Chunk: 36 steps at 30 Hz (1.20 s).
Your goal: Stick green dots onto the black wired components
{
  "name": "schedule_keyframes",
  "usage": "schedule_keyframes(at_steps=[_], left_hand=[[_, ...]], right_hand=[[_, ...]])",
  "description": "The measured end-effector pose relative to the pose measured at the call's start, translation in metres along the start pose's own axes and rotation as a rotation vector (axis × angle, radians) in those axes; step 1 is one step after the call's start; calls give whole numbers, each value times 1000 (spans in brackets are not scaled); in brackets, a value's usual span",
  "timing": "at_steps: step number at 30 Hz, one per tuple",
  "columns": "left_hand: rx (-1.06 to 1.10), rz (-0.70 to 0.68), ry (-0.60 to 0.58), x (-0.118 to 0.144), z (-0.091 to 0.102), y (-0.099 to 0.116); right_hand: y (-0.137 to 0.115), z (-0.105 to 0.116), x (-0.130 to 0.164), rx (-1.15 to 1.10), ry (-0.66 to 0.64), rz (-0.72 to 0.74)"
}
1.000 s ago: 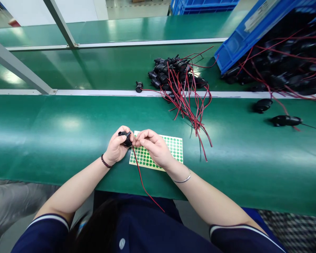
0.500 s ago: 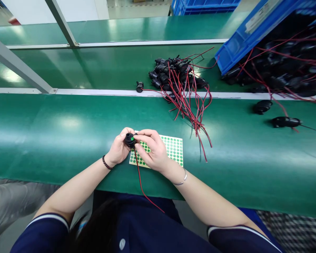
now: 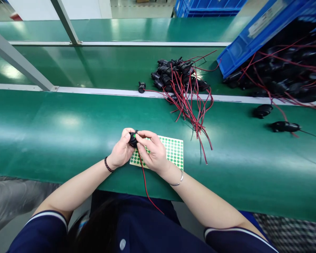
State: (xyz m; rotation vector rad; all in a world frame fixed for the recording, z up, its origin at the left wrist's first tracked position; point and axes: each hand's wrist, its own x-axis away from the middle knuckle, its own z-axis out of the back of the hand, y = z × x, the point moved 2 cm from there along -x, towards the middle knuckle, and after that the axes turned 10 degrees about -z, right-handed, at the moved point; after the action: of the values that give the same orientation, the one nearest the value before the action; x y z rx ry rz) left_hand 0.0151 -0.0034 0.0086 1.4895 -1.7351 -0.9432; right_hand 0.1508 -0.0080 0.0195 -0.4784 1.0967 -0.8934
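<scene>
My left hand point(image 3: 123, 150) is closed around a small black wired part point(image 3: 133, 141), rounded and shaped like a little pump. On its upper face sits a round green sticker point(image 3: 135, 135). My right hand point(image 3: 153, 151) is closed at the part's right side, thumb and fingers pinching it, with a fingertip beside the sticker. A red wire point(image 3: 144, 179) hangs from the part towards my lap. Under both hands lies a sheet of green dot stickers point(image 3: 175, 151), partly covered by my right hand.
Beyond my hands lies a pile of similar black parts point(image 3: 165, 75) with red wires point(image 3: 191, 109). One part point(image 3: 141, 87) lies at its left. Two more, a ribbed one point(image 3: 263, 111) and a longer one point(image 3: 285, 126), rest at right near a tilted blue crate point(image 3: 234, 58). A metal post point(image 3: 65, 23) stands at far left.
The black part has turned in my left hand, and its top opening no longer shows. My right fingers have closed in on its side. The view has shifted slightly.
</scene>
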Motion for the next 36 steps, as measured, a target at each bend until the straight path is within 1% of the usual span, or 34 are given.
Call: schedule_keyframes(at_steps=[3, 7, 12, 16, 23, 26, 30, 33, 36], left_hand=[[8, -15, 7, 2, -1, -2], [-49, -38, -19, 2, 1, -4], [-154, -97, -47, -2, 5, -1], [-160, -72, -91, -4, 8, 1], [-199, -94, -114, -6, 10, 2], [-213, -100, -118, -6, 11, 1], [-290, -133, -159, -6, 14, 1], [-360, -160, -189, -5, 16, 2], [-397, -150, -210, -4, 15, 3]], right_hand=[[1, 0, 1, -10, 2, -21], [3, 1, 2, -18, -22, -55], [3, 5, -3, 79, -30, 16], [2, 7, -7, 71, -25, 50], [-1, 9, -10, 85, 14, 117], [-1, 10, -11, 120, 5, 120], [0, 12, -12, 191, -14, 150], [0, 13, -14, 243, -45, 194], [-2, 14, -16, 277, -56, 263]])
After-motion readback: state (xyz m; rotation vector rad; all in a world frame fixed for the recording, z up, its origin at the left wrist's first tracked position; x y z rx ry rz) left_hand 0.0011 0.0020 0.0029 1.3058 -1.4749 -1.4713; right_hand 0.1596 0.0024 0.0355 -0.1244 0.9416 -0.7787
